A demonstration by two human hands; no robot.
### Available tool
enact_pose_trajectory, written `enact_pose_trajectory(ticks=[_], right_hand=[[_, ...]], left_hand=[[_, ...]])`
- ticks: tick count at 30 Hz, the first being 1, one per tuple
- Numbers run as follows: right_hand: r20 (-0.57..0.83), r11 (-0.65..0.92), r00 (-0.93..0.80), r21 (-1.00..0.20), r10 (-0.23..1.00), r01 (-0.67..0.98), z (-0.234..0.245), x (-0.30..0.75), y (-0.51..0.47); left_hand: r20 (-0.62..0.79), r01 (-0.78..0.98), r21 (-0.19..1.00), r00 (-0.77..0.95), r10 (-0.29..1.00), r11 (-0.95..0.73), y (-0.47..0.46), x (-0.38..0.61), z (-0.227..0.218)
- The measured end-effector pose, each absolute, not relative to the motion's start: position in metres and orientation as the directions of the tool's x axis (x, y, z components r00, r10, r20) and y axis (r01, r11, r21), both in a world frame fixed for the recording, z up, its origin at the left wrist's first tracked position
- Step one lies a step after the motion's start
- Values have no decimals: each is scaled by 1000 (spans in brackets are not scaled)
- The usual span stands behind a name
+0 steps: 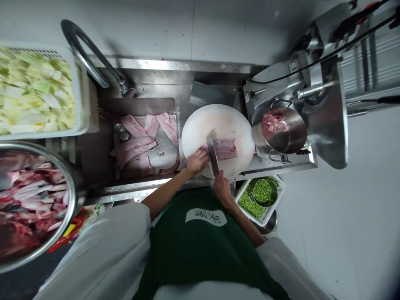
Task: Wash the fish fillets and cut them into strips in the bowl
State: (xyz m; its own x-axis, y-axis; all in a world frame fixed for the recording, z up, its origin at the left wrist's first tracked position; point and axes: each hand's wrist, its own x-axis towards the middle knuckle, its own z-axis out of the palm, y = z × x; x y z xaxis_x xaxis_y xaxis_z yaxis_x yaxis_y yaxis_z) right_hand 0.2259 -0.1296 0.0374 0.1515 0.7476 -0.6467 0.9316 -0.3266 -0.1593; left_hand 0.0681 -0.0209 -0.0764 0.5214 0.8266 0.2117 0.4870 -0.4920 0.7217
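A pale pink fish fillet (225,148) lies across the round white cutting board (200,123). My right hand (222,186) is closed round the handle of a cleaver (212,154), whose blade stands across the fillet and hides part of it. Just left of the blade, my left hand (197,161) presses on the fillet's left end with its fingers bent. Several more fillets (134,146) lie in the sink to the left of the board. To the right stands a metal pot (287,130) with small pieces of pinkish meat inside.
A curved faucet (93,54) reaches over the sink. At left are a white basket (81,100) of chopped cabbage and a large steel bowl (72,187) of fish pieces. A metal machine (325,104) stands right. A basket of chopped greens (250,206) sits low at right.
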Motion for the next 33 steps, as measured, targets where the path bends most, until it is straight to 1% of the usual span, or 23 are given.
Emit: enact_pose_trajectory(ticks=[3, 5, 7, 8, 9, 11, 12, 13, 14, 15, 16, 17, 18, 20, 21, 23, 25, 27, 33], right_hand=[[-677, -284, 152, -88, 720, 955, 42, 228, -137], [-667, -244, 140, -65, 732, 968, 41, 226, -116], [-611, -200, 99, -99, 786, 975, 36, 216, -67], [-575, -156, 33, -165, 817, 974, 33, 210, -35], [-511, -157, 35, -198, 859, 968, 31, 204, 0], [-460, -143, 5, -266, 888, 953, 29, 193, 63], [-449, -132, -11, -286, 893, 949, 31, 190, 87], [-449, -119, -29, -299, 893, 947, 34, 189, 103], [-450, -108, -41, -301, 892, 948, 38, 189, 110], [-444, -102, -41, -293, 895, 951, 43, 191, 109], [-430, -99, -32, -279, 902, 955, 47, 193, 100], [-411, -95, -20, -258, 911, 961, 51, 196, 85], [-397, -86, -16, -237, 918, 968, 54, 198, 66], [-407, -54, -35, -205, 913, 977, 57, 200, 21], [-441, -44, -45, -189, 896, 981, 58, 199, -1], [-531, -54, -36, -153, 847, 987, 58, 194, -41], [-595, -88, 2, -116, 804, 989, 56, 187, -72], [-622, -107, 25, -95, 782, 990, 54, 182, -93], [-619, -164, 75, -88, 781, 982, 49, 181, -116]], left_hand=[[209, 480, 732, 516, 831, -483, -20, 72, -83], [202, 463, 754, 513, 834, -467, -20, 73, -86], [189, 449, 769, 522, 832, -456, -19, 75, -86], [181, 443, 774, 530, 828, -453, -19, 75, -85], [176, 436, 780, 537, 825, -450, -20, 73, -84], [173, 436, 796, 502, 848, -420, -26, 65, -81], [169, 451, 808, 438, 883, -378, -31, 58, -80], [159, 475, 825, 326, 932, -307, -38, 50, -80], [133, 489, 849, 171, 976, -202, -45, 42, -81], [86, 467, 881, -1, 996, -75, -53, 33, -83], [9, 396, 917, -153, 988, 53, -61, 26, -86], [-95, 280, 946, -248, 964, 166, -67, 21, -89], [-208, 140, 957, -282, 937, 255, -73, 18, -92], [-386, -120, 922, -216, 897, 368, -78, 20, -97], [-438, -208, 892, -176, 881, 402, -79, 23, -98], [-492, -305, 848, -146, 858, 434, -78, 31, -98], [-518, -345, 825, -150, 842, 447, -76, 36, -96], [-527, -370, 814, -148, 837, 447, -75, 36, -94], [-527, -403, 805, -147, 837, 436, -77, 34, -93]])
